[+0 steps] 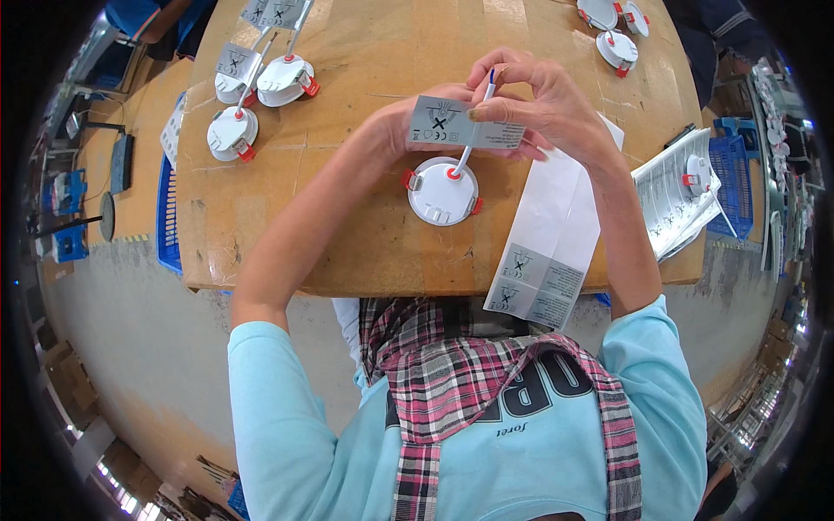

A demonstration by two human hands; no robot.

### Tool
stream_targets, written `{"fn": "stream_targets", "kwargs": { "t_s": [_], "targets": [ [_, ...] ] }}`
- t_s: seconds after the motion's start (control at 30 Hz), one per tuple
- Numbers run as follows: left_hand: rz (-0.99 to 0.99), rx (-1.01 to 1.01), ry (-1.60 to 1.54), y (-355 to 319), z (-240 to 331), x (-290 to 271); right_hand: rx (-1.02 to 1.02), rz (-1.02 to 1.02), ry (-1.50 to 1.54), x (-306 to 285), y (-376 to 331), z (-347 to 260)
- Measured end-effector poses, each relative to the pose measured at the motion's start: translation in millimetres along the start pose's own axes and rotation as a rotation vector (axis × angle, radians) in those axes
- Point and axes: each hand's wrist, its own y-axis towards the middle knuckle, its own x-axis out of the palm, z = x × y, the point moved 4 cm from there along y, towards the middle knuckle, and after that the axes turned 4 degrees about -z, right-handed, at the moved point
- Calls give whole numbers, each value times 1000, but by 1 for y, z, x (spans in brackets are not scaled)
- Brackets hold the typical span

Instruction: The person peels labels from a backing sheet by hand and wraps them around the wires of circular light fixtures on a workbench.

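Observation:
A round white downlight [444, 201] with red-tipped spring clips lies on the table, its white cable [465, 161] rising from a red grommet. A silver printed label [440, 122] sits around or against the cable's upper part; which one, I cannot tell. My right hand [556, 100] is closed in a pinch on the label and cable, thumb in front, near the blue-tipped cable end. Behind the label is my left hand [404, 122], touching it, with its fingers mostly hidden. A white backing sheet [552, 208] with silver labels at its lower end lies beside my right forearm and overhangs the table edge.
Several downlights [282, 80], some with labelled cables, stand at the far left of the cardboard-covered table [347, 234]. More downlights [616, 50] lie far right. A stack of label sheets [673, 195] bears another downlight at the right edge. Blue baskets [731, 182] flank the table.

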Motion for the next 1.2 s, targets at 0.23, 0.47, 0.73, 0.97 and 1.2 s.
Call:
{"fn": "stream_targets", "kwargs": {
  "t_s": [0.23, 0.47, 0.73, 0.97, 1.2],
  "targets": [
    [-341, 65, -269, -3, -1, 10, -13, -14, -12, -2, -4, -1],
    [82, 86, -4, -31, 13, -2, -115, 48, -241, -4, -7, 3],
    [106, 177, 136, -38, 18, -11, -107, 157, -318, 0, -16, -2],
    [299, 151, 196, -45, 23, -10, -7, 240, -94, 6, -16, 8],
    [304, 237, 189, -53, 27, -10, 62, 286, 68, 9, -19, 12]
  ]
}}
